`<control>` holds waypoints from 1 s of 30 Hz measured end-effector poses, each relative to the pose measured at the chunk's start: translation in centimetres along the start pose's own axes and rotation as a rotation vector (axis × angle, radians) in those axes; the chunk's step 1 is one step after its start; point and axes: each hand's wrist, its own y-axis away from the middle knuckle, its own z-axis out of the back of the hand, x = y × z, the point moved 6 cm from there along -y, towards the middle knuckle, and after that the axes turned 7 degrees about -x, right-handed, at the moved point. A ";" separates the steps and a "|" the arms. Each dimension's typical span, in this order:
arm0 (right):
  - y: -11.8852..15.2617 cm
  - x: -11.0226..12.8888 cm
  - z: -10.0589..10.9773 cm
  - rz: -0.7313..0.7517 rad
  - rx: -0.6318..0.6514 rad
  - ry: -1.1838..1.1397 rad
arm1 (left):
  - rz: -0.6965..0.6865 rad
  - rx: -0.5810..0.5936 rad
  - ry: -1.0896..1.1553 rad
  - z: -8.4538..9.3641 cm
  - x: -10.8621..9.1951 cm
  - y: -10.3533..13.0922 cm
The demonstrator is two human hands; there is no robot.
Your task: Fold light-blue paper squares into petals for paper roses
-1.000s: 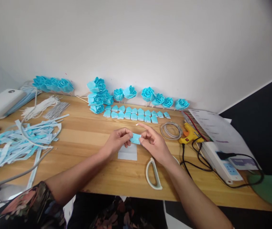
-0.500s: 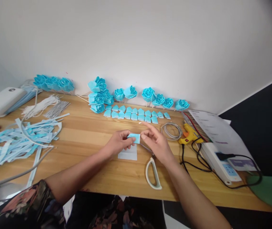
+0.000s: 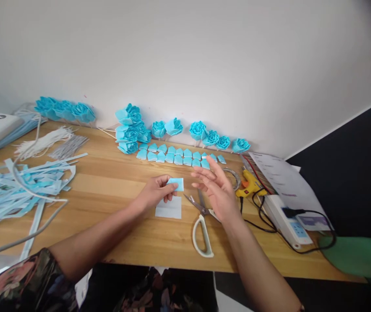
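Room: white wall rising straight behind the table, with a dark area off to the right of it.
Table: pale wooden table, its bare middle carrying the hands.
Scrap heap: light blue strips piled far left of the scissors, a grey cable trailing over them.
Power strip: white power strip right of the scissors, a black plug and cord in it, printed sheets behind.
Flowers: blue folded flowers lined along the wall, behind the scissors.
Petal rows: two rows of small folded blue petals just in front of the flowers.
Scissors: white-handled scissors lying flat with blades parted, now uncovered; a second ago the right hand hid them.
Glue gun: yellow glue gun right of the scissors, beside a wire coil.
White square: white square flat on the table, just left of the scissors.
Left hand: left hand with thumb and fingers pinched on the blue piece.
Right hand: right hand has let go and lifted off above the scissors, fingers spread and empty.
Blue piece: small blue piece held above the white square, now in the left hand alone; both hands were on it before, so the two-handed folding looks finished.
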 end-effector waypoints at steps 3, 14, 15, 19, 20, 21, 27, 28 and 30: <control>-0.2 0.5 0.6 0.105 -0.009 0.284 | -0.008 -0.010 -0.006 0.1 -0.1 0.0; 0.0 0.6 0.9 0.117 0.303 0.875 | 0.002 -0.004 0.005 -0.1 -0.3 0.3; 0.1 0.7 0.7 0.101 0.299 0.805 | -0.003 -0.001 0.007 -0.1 -0.2 0.3; 0.3 0.6 0.1 0.027 0.241 0.476 | -0.022 0.009 0.001 -0.2 -0.1 0.3; 0.4 0.4 0.0 0.011 0.219 0.426 | -0.024 0.008 -0.001 -0.2 -0.2 0.3; 0.4 0.3 -0.1 -0.005 0.202 0.391 | -0.023 0.008 -0.002 -0.2 -0.2 0.3; 0.4 -0.5 -0.6 -0.010 0.153 0.284 | -0.013 0.003 -0.009 -0.3 -0.4 0.4; 0.4 -0.6 -0.6 0.000 0.145 0.288 | -0.011 0.004 -0.012 -0.3 -0.4 0.5; 0.4 -0.7 -0.6 0.023 0.131 0.312 | -0.005 0.003 -0.017 -0.3 -0.4 0.5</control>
